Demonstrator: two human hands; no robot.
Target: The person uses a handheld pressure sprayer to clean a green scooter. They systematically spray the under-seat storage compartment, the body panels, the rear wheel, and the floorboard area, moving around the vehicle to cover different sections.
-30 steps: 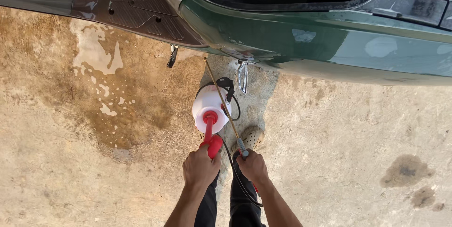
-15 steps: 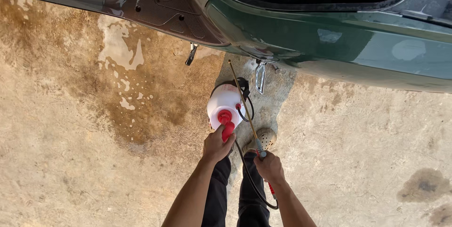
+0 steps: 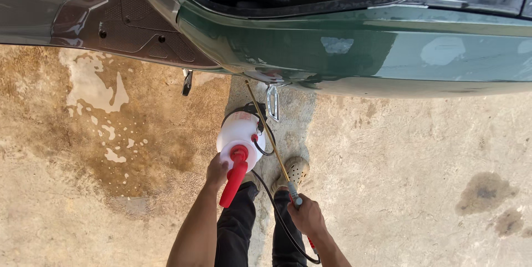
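A white pump sprayer [image 3: 239, 137] with a red handle [image 3: 235, 175] sits at centre frame, just below the green car body [image 3: 354, 51] spanning the top. Bare concrete [image 3: 421, 178] lies open to the right; wet, foamy ground [image 3: 94, 95] to the left. The left hand [image 3: 217, 170] grips the handle. The right hand [image 3: 306, 217], lower centre, is closed around the brass wand [image 3: 269, 134], which angles up toward the car's lower edge.

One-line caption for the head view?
Left hand grips white pump sprayer's red handle; right hand aims wand at green vehicle.
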